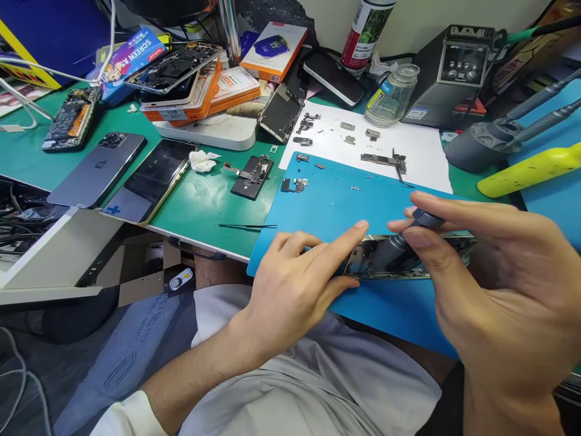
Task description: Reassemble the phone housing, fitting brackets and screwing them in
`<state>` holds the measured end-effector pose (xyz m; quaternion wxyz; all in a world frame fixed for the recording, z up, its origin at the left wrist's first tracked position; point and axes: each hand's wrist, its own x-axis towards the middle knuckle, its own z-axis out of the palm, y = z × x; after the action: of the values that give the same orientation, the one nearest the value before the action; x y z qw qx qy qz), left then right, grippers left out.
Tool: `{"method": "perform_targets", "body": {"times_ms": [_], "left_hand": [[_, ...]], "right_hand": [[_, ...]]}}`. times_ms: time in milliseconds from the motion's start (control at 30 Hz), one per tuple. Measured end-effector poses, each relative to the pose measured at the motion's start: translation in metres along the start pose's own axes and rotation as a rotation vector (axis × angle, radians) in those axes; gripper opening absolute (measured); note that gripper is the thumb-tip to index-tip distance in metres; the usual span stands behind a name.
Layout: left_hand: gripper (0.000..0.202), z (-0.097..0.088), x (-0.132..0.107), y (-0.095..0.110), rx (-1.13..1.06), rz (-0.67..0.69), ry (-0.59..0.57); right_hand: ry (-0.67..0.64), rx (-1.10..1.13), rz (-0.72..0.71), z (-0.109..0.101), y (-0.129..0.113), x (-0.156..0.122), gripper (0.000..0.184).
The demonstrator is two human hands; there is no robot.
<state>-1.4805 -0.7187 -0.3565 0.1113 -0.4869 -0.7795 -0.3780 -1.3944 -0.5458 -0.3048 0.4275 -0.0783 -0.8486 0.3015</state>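
Observation:
An opened phone frame (363, 266) lies at the front of the blue mat (385, 306). My left hand (295, 278) grips its left end, with the index finger on the far edge and the thumb on the near one. In my right hand (494, 290) a dark screwdriver (426, 219) is pinched between thumb and fingers, slanting down into the frame. Its tip is hard to make out. The right hand covers much of the frame's right side. Beyond it on the mat are small screws and a small flex part (295, 184).
White paper (426, 136) holds a logic board (384, 160) and metal shields. Tweezers (247, 226) lie across the mat's left edge, near a black battery (249, 184). Phones (97, 172) lie left. A glass jar (393, 97), a spray can (365, 33) and a yellow-green handle (531, 172) stand around.

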Motion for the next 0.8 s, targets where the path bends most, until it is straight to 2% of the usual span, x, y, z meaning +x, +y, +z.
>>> {"method": "perform_targets", "body": {"times_ms": [67,200,300,400,533,667,800], "left_hand": [[0.053,0.000,0.000,0.000,0.001,-0.003,-0.001],[0.054,0.001,-0.001,0.001,0.008,-0.013,-0.015],[0.053,0.001,-0.001,0.001,0.015,-0.021,-0.019],[0.052,0.000,-0.001,0.001,0.008,-0.020,-0.017],[0.051,0.000,-0.001,0.001,0.003,-0.014,-0.015],[0.056,0.000,0.000,0.001,0.012,-0.018,-0.015],[0.062,-0.001,0.002,0.000,0.052,-0.023,-0.058]], "right_hand": [[0.063,0.015,-0.058,0.000,0.001,0.001,0.043],[-0.027,0.044,-0.042,0.003,0.003,0.001,0.044],[0.034,0.061,-0.062,0.006,0.003,0.001,0.047],[0.031,0.162,0.002,0.008,0.001,0.000,0.041],[0.092,0.115,0.002,0.007,0.000,0.000,0.045],[-0.018,0.139,0.026,0.007,0.003,0.000,0.041],[-0.073,0.097,0.086,0.011,0.007,0.002,0.038]]}}
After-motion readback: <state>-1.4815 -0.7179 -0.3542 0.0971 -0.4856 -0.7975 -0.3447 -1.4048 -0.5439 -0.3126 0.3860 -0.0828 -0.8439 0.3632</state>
